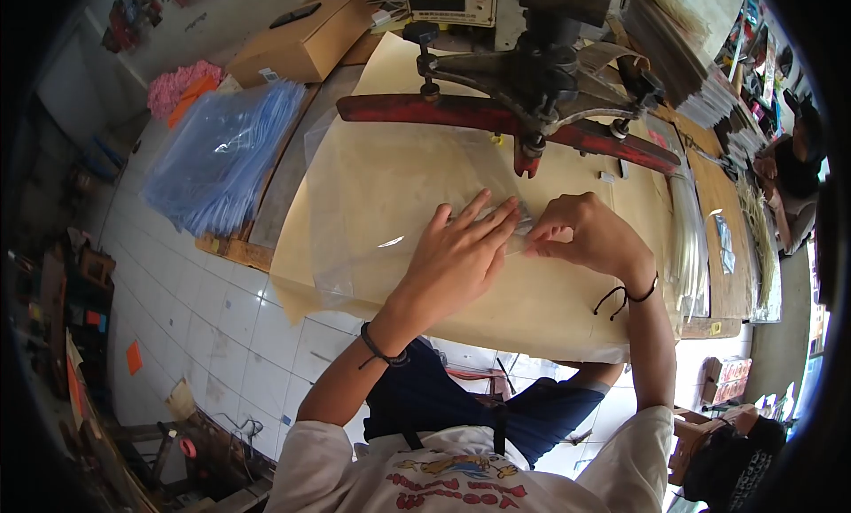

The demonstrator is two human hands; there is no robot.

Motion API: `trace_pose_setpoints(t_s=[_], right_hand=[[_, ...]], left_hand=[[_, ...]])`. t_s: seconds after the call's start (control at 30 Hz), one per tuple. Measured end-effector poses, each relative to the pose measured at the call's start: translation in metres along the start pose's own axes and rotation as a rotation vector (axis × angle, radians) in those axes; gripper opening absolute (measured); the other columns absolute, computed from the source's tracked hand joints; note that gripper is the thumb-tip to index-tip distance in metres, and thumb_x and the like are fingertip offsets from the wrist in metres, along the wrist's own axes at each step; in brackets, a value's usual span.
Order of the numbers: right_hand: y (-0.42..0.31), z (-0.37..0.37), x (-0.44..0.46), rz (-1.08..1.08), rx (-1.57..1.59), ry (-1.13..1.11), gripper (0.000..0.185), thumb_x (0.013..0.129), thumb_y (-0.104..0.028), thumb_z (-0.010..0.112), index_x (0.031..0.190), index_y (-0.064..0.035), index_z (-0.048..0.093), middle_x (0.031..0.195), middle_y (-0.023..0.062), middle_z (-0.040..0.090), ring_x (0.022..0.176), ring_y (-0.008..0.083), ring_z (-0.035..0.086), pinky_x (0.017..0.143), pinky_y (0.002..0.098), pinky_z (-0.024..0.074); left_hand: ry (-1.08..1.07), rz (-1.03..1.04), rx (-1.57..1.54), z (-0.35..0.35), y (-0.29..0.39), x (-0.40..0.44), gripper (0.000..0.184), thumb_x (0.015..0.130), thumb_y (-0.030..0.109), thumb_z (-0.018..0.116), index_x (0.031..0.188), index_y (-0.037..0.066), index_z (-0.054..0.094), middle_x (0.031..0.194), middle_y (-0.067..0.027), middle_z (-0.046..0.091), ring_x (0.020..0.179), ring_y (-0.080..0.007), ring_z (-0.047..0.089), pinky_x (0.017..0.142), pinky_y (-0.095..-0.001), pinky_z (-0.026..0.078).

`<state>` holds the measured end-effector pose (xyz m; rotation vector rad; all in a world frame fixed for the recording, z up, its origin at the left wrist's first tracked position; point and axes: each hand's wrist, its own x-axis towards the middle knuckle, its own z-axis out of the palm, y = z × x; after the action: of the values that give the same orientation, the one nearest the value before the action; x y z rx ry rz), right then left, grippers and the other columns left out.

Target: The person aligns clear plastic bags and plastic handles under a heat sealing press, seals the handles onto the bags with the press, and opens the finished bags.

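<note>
A clear plastic sheet [372,216] lies on the brown paper that covers the work surface [425,314]. My left hand [461,247] rests flat on the sheet with its fingers spread. Close to its right, my right hand [581,234] pinches the right edge of the plastic between thumb and fingers. Just beyond both hands, a red metal bar [425,110] of a press hangs over the paper, touching neither hand.
A stack of bluish plastic sheets [222,154] lies at the left, near a cardboard box [301,39]. Clear strips [685,238] run along the right edge. More stacked plastic [683,61] stands at the back right. Another person [789,172] is at the far right.
</note>
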<state>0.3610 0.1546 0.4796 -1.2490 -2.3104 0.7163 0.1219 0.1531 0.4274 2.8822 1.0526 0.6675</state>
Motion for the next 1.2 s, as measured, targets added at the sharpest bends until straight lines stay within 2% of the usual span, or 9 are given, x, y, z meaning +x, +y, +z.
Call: trace_pose_setpoints(t_s=[0.17, 0.47, 0.57, 0.67, 0.87, 0.97, 1.0, 1.07, 1.2], right_hand=[[0.002, 0.011, 0.000, -0.285, -0.238, 0.174, 0.021, 0.076, -0.017, 0.084, 0.093, -0.0071, 0.077, 0.098, 0.0036, 0.075, 0.092, 0.0253, 0.068, 0.077, 0.0378, 0.0567], [-0.016, 0.013, -0.005, -0.204, -0.448, 0.138, 0.021, 0.084, -0.031, 0.077, 0.090, -0.0109, 0.078, 0.101, -0.0039, 0.071, 0.096, 0.0211, 0.065, 0.079, 0.0387, 0.0544], [-0.017, 0.013, -0.006, -0.169, -0.447, 0.134, 0.020, 0.086, -0.030, 0.077, 0.089, -0.0108, 0.079, 0.103, -0.0029, 0.072, 0.099, 0.0212, 0.065, 0.080, 0.0389, 0.0552], [-0.011, 0.015, -0.002, -0.324, -0.368, 0.191, 0.019, 0.087, -0.029, 0.076, 0.092, -0.0104, 0.080, 0.108, -0.0002, 0.073, 0.100, 0.0223, 0.067, 0.082, 0.0390, 0.0561], [-0.012, 0.016, -0.003, -0.225, -0.321, 0.130, 0.016, 0.084, -0.021, 0.076, 0.094, -0.0091, 0.080, 0.099, 0.0074, 0.076, 0.099, 0.0251, 0.070, 0.083, 0.0390, 0.0571], [-0.009, 0.014, -0.001, -0.220, -0.314, 0.141, 0.015, 0.084, -0.019, 0.076, 0.095, -0.0090, 0.080, 0.095, 0.0079, 0.077, 0.099, 0.0250, 0.070, 0.082, 0.0388, 0.0575], [-0.007, 0.016, -0.001, -0.222, -0.291, 0.140, 0.015, 0.084, -0.018, 0.076, 0.095, -0.0086, 0.080, 0.097, 0.0076, 0.077, 0.099, 0.0250, 0.070, 0.082, 0.0385, 0.0576], [-0.007, 0.015, 0.001, -0.232, -0.255, 0.133, 0.014, 0.084, -0.016, 0.076, 0.095, -0.0080, 0.081, 0.099, 0.0071, 0.077, 0.098, 0.0249, 0.070, 0.082, 0.0379, 0.0579], [-0.006, 0.017, 0.003, -0.199, -0.166, 0.156, 0.012, 0.081, -0.009, 0.078, 0.092, -0.0054, 0.080, 0.099, 0.0076, 0.078, 0.096, 0.0249, 0.069, 0.082, 0.0378, 0.0585]], left_hand=[[0.006, 0.002, 0.046, 0.003, 0.001, 0.000, 0.048, 0.098, 0.019, 0.055, 0.144, 0.006, 0.053, 0.155, -0.0052, 0.049, 0.142, -0.0275, 0.046, 0.101, -0.0493, 0.040], [0.082, 0.010, -0.055, 0.003, 0.000, -0.008, 0.043, 0.094, 0.014, 0.057, 0.134, 0.000, 0.061, 0.151, -0.0101, 0.053, 0.143, -0.0302, 0.044, 0.113, -0.0498, 0.036], [0.082, 0.054, -0.030, 0.002, 0.002, -0.008, 0.043, 0.093, 0.013, 0.059, 0.132, -0.004, 0.061, 0.146, -0.0124, 0.056, 0.140, -0.0310, 0.046, 0.114, -0.0499, 0.036], [0.048, 0.026, 0.010, -0.002, 0.010, -0.005, 0.042, 0.092, 0.013, 0.060, 0.130, -0.005, 0.062, 0.146, -0.0130, 0.056, 0.139, -0.0319, 0.048, 0.114, -0.0503, 0.036], [0.163, 0.001, -0.059, 0.000, 0.008, -0.009, 0.037, 0.090, 0.010, 0.062, 0.126, 0.002, 0.065, 0.136, -0.0117, 0.060, 0.137, -0.0320, 0.050, 0.114, -0.0509, 0.035], [0.289, 0.067, -0.606, -0.047, 0.044, -0.015, 0.031, 0.089, 0.008, 0.063, 0.120, 0.007, 0.068, 0.124, -0.0108, 0.063, 0.128, -0.0277, 0.056, 0.108, -0.0485, 0.040], [0.284, 0.150, -1.002, -0.068, 0.058, -0.018, 0.025, 0.090, 0.004, 0.062, 0.113, 0.009, 0.068, 0.116, -0.0101, 0.064, 0.117, -0.0236, 0.060, 0.098, -0.0436, 0.045], [0.275, 0.347, -1.572, -0.088, 0.094, -0.024, 0.017, 0.094, 0.008, 0.060, 0.107, 0.011, 0.070, 0.114, -0.0100, 0.062, 0.107, -0.0241, 0.060, 0.094, -0.0426, 0.047], [0.561, 0.734, -2.207, -0.100, 0.148, -0.013, 0.019, 0.104, 0.015, 0.053, 0.098, 0.013, 0.072, 0.107, -0.0099, 0.059, 0.088, -0.0247, 0.059, 0.084, -0.0424, 0.049]])
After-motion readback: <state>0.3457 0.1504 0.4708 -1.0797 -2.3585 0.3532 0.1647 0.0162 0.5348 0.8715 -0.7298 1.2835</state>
